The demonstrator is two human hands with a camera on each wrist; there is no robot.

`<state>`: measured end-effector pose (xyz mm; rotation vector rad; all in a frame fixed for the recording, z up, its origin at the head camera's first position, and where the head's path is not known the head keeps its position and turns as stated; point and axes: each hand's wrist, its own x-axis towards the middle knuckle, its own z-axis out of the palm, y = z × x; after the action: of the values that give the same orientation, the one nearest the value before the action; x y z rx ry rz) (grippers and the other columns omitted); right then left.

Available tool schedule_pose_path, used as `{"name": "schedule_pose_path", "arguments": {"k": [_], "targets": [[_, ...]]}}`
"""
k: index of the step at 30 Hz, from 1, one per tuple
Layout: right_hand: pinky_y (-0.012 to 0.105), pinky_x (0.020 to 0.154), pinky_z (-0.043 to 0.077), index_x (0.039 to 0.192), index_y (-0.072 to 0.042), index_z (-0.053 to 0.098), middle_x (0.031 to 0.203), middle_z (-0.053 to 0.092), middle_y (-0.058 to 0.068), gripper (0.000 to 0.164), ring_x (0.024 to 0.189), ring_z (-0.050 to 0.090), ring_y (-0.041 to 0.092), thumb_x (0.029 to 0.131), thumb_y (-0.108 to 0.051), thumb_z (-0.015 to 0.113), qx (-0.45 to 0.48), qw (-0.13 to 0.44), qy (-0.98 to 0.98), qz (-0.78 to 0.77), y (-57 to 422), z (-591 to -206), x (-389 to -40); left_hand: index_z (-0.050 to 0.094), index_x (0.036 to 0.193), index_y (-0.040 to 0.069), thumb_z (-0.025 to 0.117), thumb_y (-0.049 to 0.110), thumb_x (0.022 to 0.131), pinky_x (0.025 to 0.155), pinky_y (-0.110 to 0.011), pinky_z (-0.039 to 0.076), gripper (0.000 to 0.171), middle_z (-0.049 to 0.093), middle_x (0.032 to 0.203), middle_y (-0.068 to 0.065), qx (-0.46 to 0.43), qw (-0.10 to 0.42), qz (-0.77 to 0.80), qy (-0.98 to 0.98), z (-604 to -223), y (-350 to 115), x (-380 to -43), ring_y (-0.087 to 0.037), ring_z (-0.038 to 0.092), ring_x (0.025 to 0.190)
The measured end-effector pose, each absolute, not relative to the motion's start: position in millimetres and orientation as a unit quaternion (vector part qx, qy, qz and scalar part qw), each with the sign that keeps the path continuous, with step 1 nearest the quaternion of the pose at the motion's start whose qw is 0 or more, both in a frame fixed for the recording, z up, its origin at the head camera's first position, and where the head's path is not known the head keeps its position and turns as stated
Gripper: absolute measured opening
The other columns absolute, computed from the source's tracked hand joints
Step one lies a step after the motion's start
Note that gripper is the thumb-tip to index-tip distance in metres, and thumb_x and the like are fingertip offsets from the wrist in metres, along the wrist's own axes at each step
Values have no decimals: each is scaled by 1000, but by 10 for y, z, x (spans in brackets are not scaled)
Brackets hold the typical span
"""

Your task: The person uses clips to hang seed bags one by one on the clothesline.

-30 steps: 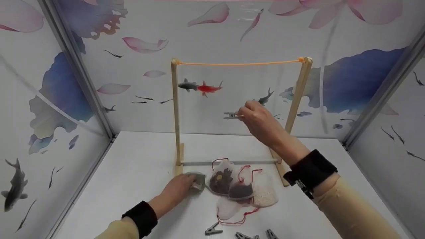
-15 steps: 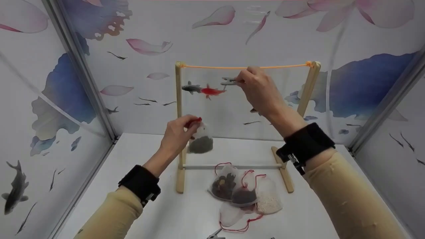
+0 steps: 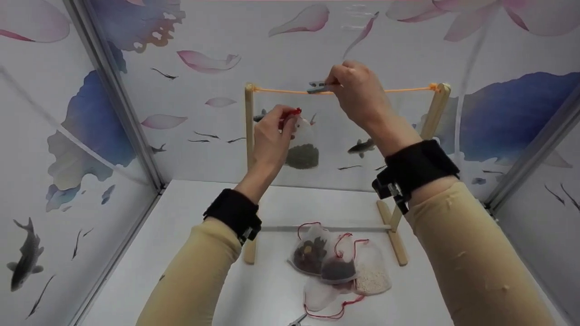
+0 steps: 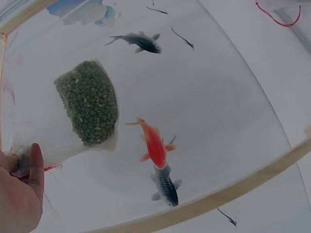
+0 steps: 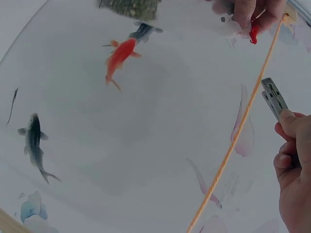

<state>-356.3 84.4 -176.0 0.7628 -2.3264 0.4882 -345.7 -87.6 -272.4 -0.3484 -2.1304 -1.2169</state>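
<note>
My left hand (image 3: 272, 136) pinches the gathered top of a mesh drawstring bag (image 3: 303, 156). The bag hangs down, its lower part filled with small green beans (image 4: 90, 104); a bit of red string pokes from the pinch. Higher and to the right, my right hand (image 3: 362, 93) holds a grey clothespin (image 5: 273, 94) by its handle end, tip pointing left. An orange cord (image 3: 281, 91) runs between two wooden posts. The clothespin's tip lies close to the cord in the head view; whether they touch I cannot tell. The bag's top sits below the cord.
Several mesh bags with red strings lie on the white table: one with brown pieces (image 3: 310, 256), one dark-filled (image 3: 339, 270), one with pale grains (image 3: 374, 274). Another clothespin (image 3: 298, 320) shows at the bottom edge. The wooden frame's right post (image 3: 437, 111) stands beyond my right arm.
My left hand has picked the bean bag off the table and raised it up and right towards the cord. My right hand has risen with the clothespin to cord height.
</note>
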Motion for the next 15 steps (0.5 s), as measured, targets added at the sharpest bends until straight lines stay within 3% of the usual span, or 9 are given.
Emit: {"name": "schedule_pose_path", "arguments": {"k": [8,15], "targets": [[41,81,51,90,2,64,90,61,19,5,93,62,32,88,-2,61,304,284,-892,177,880,-1806,-3573,58,109,12,56,16,94,67,-14,52,16,62,103,-3,-103,325,-499,-797,-2625,-720,-3558,-9,65,77],[40,79,52,90,3,66,87,60,19,7,91,62,33,88,-2,61,323,264,-896,151,892,-1856,-3574,57,113,12,52,13,96,74,-18,54,18,62,110,-5,-103,313,-548,-769,-2601,-751,-3599,-12,68,89]]}}
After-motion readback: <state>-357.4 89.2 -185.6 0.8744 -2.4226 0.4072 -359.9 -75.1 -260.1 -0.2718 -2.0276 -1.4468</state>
